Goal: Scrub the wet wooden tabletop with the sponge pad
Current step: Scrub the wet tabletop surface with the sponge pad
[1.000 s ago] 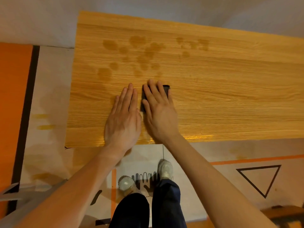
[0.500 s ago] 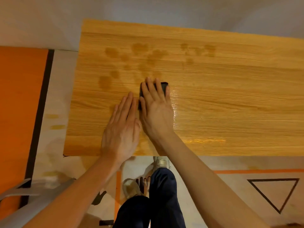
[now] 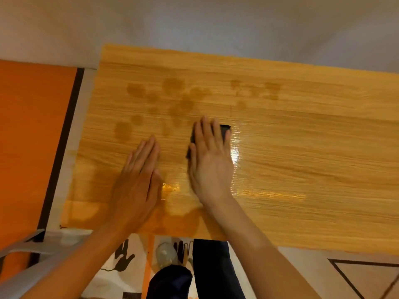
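Left hand point(image 3: 138, 180): flat, fingers extended, palm down on the tabletop point(image 3: 302, 160), holding nothing.
Right hand point(image 3: 210, 160): flat, pressing the sponge pad point(image 3: 224, 130) down.
Sponge pad: dark, likely soft, light; best pressed from above.
Far stains point(image 3: 172, 93): unscrubbed.

sponge pad point(image 3: 224, 131) under right hand point(image 3: 210, 167), on tabletop point(image 3: 302, 147)

The right hand point(image 3: 210, 164), pressed flat on the dark sponge pad point(image 3: 224, 131), has moved right and away from the left hand point(image 3: 138, 182); a gap of bare tabletop point(image 3: 302, 147) now separates them. A glossy wet streak point(image 3: 235, 152) now lies just right of the pad.
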Action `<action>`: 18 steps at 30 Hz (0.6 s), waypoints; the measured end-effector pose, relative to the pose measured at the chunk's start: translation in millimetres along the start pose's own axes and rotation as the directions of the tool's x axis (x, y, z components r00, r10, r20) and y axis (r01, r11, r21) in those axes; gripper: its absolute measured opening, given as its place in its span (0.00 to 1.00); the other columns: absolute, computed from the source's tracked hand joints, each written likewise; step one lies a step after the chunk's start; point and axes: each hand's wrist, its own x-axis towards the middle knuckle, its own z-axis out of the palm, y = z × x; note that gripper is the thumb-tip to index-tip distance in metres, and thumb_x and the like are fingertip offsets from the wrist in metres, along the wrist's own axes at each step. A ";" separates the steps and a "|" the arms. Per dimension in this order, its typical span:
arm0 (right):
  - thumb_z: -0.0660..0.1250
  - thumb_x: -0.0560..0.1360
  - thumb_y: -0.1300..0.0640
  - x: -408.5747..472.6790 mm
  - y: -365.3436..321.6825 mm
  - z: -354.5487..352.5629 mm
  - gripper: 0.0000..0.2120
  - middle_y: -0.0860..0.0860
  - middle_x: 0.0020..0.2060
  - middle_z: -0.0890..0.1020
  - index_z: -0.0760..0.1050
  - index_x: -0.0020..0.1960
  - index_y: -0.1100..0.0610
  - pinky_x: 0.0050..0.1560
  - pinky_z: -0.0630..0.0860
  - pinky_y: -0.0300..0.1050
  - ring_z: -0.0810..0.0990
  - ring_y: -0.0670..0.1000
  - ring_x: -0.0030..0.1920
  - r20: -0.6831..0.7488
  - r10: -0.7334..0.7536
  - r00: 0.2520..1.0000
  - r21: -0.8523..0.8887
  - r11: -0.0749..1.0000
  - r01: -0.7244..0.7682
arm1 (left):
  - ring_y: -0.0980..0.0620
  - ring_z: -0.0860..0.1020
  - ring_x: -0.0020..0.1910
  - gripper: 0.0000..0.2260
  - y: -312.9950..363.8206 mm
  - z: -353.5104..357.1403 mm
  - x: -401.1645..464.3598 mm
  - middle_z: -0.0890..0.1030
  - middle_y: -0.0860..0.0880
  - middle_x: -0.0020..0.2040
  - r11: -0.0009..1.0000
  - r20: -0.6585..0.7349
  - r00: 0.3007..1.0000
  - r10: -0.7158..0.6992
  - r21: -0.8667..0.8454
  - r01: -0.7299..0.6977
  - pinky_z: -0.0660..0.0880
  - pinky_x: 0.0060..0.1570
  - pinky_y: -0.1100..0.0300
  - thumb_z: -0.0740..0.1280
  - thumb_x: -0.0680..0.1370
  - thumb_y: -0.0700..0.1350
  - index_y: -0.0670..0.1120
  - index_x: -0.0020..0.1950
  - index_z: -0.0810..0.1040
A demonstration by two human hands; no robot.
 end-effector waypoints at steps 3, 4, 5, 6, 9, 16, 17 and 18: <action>0.51 0.84 0.53 10.3 -12.9 3.2 0.22 0.54 0.76 0.60 0.60 0.76 0.59 0.78 0.44 0.53 0.53 0.54 0.78 0.115 -0.184 0.976 -0.016 0.982 0.187 | 0.51 0.53 0.82 0.23 0.5 0.7 38.6 0.56 0.48 0.82 0.999 -0.100 0.994 -0.040 0.005 0.040 0.44 0.80 0.60 0.53 0.86 0.45 0.43 0.81 0.57; 0.52 0.84 0.53 9.3 1.5 -3.9 0.22 0.54 0.76 0.61 0.61 0.76 0.58 0.78 0.46 0.53 0.53 0.54 0.78 0.141 -0.221 0.965 -0.003 0.975 0.224 | 0.50 0.53 0.82 0.23 0.0 0.6 52.9 0.57 0.47 0.82 0.999 -0.134 0.990 -0.049 0.014 0.051 0.44 0.80 0.60 0.53 0.86 0.44 0.41 0.81 0.58; 0.52 0.84 0.53 6.2 21.0 -13.5 0.22 0.54 0.76 0.61 0.61 0.76 0.58 0.78 0.48 0.54 0.54 0.54 0.78 0.155 -0.234 0.960 0.009 0.972 0.236 | 0.50 0.53 0.81 0.24 -1.5 0.4 66.1 0.57 0.46 0.81 0.997 -0.151 0.986 -0.065 0.020 0.069 0.43 0.80 0.60 0.53 0.85 0.45 0.41 0.81 0.58; 0.52 0.84 0.54 1.8 45.2 -23.9 0.22 0.53 0.76 0.61 0.62 0.76 0.58 0.78 0.49 0.55 0.54 0.54 0.78 0.150 -0.215 0.965 0.001 0.976 0.218 | 0.50 0.53 0.81 0.24 -4.0 0.6 77.2 0.57 0.46 0.82 0.996 -0.150 0.985 -0.083 0.024 0.088 0.42 0.80 0.61 0.53 0.85 0.46 0.40 0.81 0.57; 0.49 0.84 0.54 -3.5 122.4 -56.0 0.22 0.51 0.77 0.59 0.59 0.77 0.58 0.78 0.47 0.53 0.50 0.51 0.78 0.113 -0.042 0.993 -0.047 0.998 0.048 | 0.51 0.51 0.81 0.25 -11.5 4.1 90.8 0.55 0.45 0.82 0.993 -0.142 0.986 -0.092 0.057 0.100 0.41 0.79 0.61 0.52 0.85 0.47 0.41 0.82 0.55; 0.48 0.84 0.49 70.1 145.9 -54.0 0.25 0.53 0.77 0.58 0.59 0.77 0.59 0.78 0.45 0.55 0.49 0.54 0.78 0.055 0.100 0.994 -0.008 0.995 -0.100 | 0.48 0.52 0.82 0.25 -13.9 4.0 91.5 0.56 0.44 0.82 0.992 -0.142 0.987 -0.075 0.090 0.088 0.44 0.80 0.58 0.51 0.85 0.44 0.40 0.82 0.56; 0.49 0.84 0.50 62.0 143.1 -54.8 0.24 0.53 0.77 0.57 0.58 0.77 0.59 0.78 0.46 0.56 0.49 0.54 0.78 0.059 0.088 0.994 -0.011 0.996 -0.088 | 0.49 0.52 0.82 0.25 -13.5 2.4 91.4 0.55 0.45 0.83 0.992 -0.127 0.989 -0.079 0.089 0.091 0.44 0.80 0.59 0.51 0.85 0.45 0.41 0.82 0.55; 0.49 0.84 0.50 45.6 138.7 -57.0 0.24 0.53 0.78 0.57 0.58 0.77 0.59 0.78 0.46 0.56 0.49 0.53 0.79 0.073 0.056 0.996 -0.015 0.998 -0.055 | 0.50 0.51 0.82 0.25 -12.5 1.0 91.0 0.55 0.45 0.83 0.992 -0.116 0.990 -0.084 0.086 0.095 0.44 0.80 0.59 0.50 0.85 0.45 0.41 0.82 0.55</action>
